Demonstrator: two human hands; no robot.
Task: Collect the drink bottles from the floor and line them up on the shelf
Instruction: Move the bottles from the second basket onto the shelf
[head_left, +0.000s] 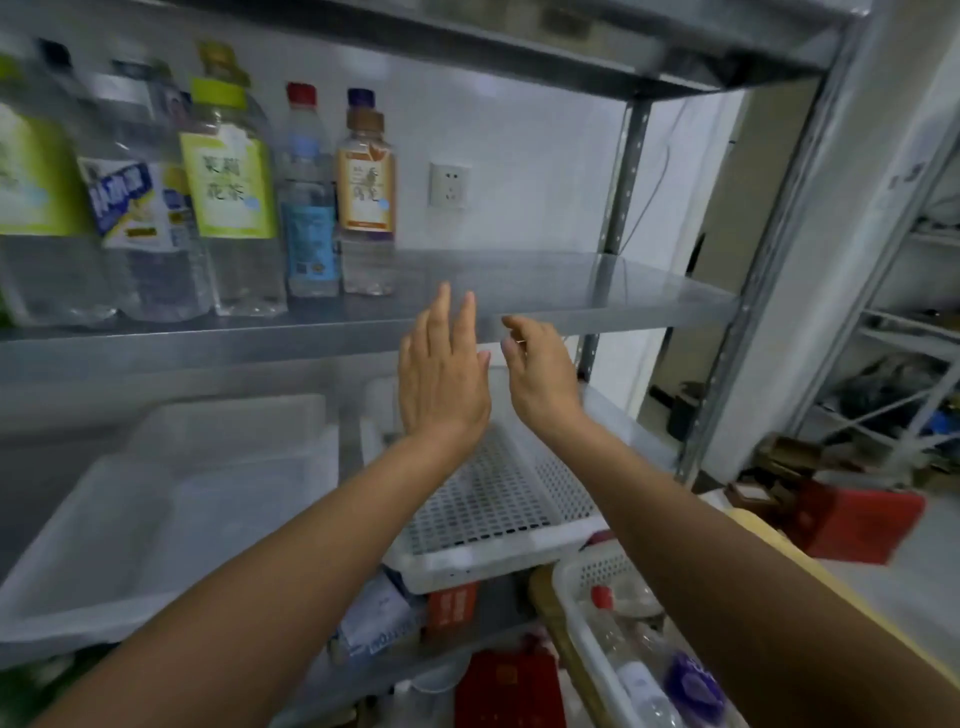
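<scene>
Left hand (443, 375) (grip slack) below bottles (365, 208)

Before me: a shelf (571, 283) of smooth grey metal with a dull sheen, bottles (234, 208) of clear glossy plastic, a basket (493, 493) of white perforated plastic.

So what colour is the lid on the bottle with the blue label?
Red. The lid on the blue-label bottle shows clearly in the head view.
</scene>
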